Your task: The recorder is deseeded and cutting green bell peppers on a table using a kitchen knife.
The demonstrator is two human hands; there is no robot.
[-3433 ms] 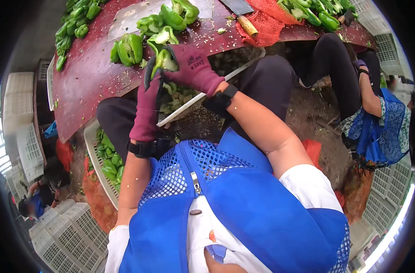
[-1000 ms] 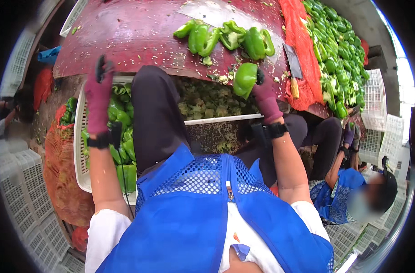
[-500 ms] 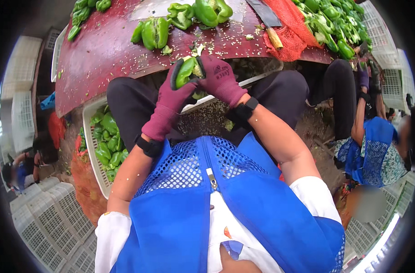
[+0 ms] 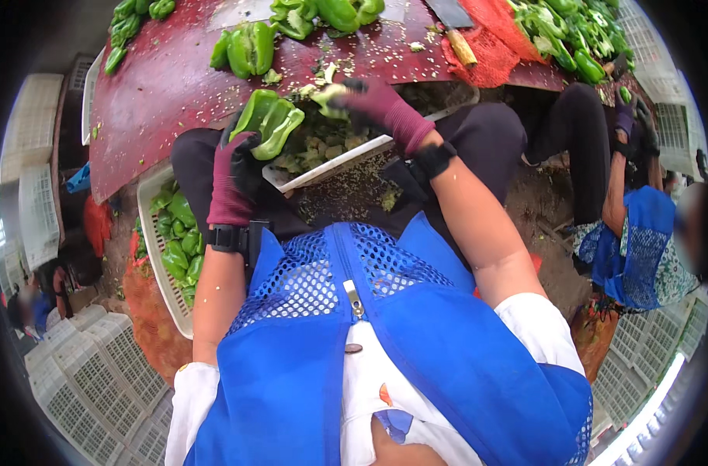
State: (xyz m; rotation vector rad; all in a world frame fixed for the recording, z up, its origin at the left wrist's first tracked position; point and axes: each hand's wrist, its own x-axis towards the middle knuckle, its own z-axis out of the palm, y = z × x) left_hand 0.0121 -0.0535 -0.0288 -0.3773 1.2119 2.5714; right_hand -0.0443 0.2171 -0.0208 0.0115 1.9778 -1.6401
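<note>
My left hand [image 4: 235, 169], in a maroon glove with dark fingers, grips an opened green bell pepper [image 4: 270, 124] whose hollow inside faces up. Just right of it, my right hand [image 4: 376, 107] pinches a pale pepper core [image 4: 329, 101], apart from the pepper. Both hands are over a white tray [image 4: 338, 164] of pepper scraps, between my knees at the edge of the red table [image 4: 156, 101]. Beyond my hands, a cut bell pepper [image 4: 249, 48] and other pepper pieces lie among scattered seeds.
A knife [image 4: 462, 48] lies by an orange-red mesh bag [image 4: 490, 58], with a pile of green peppers [image 4: 579, 35] at the far right. A white crate [image 4: 159, 268] of peppers stands left of my leg. At right a co-worker in a blue vest [image 4: 633, 241] handles a pepper.
My hands have drawn apart: the left moved left with the opened pepper, while the right pulled the pale core away from it. The pepper now shows its hollow inside.
</note>
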